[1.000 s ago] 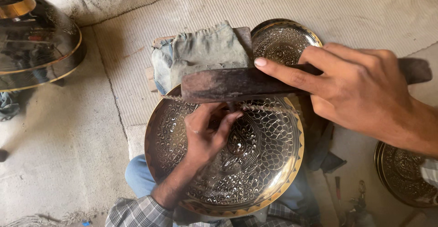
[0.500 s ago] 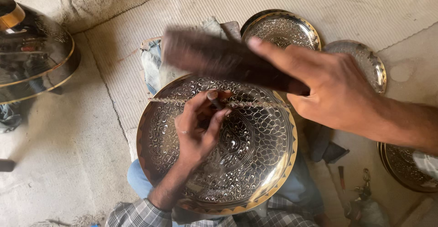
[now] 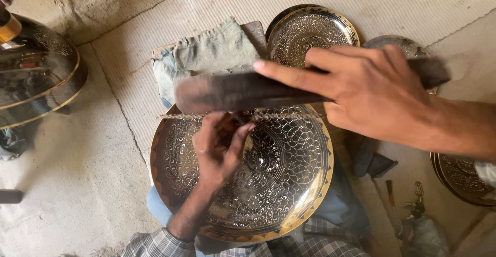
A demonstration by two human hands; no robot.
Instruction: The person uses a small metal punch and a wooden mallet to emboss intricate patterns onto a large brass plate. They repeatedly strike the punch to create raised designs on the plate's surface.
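A large round engraved metal tray [image 3: 289,184] with a gold zigzag rim rests on my lap. My left hand [image 3: 219,151] lies on its upper part, fingers pinched around a small tool I cannot make out, at the tray's far edge. My right hand [image 3: 372,89] grips a long dark wooden mallet [image 3: 232,91], blurred, held level just above the left hand's fingers, index finger stretched along it. A folded grey cloth [image 3: 212,55] sits under the tray's far edge.
A smaller engraved plate [image 3: 310,27] and another plate [image 3: 400,45] lie beyond on the ribbed mat. A big dark tray [image 3: 36,81] sits at left, another engraved tray [image 3: 460,177] at right. Small tools and keys [image 3: 408,202] lie on the floor.
The mallet rose and tilted half a second ago and is now back down, level above my left hand. My left hand stays at the tray's far edge.
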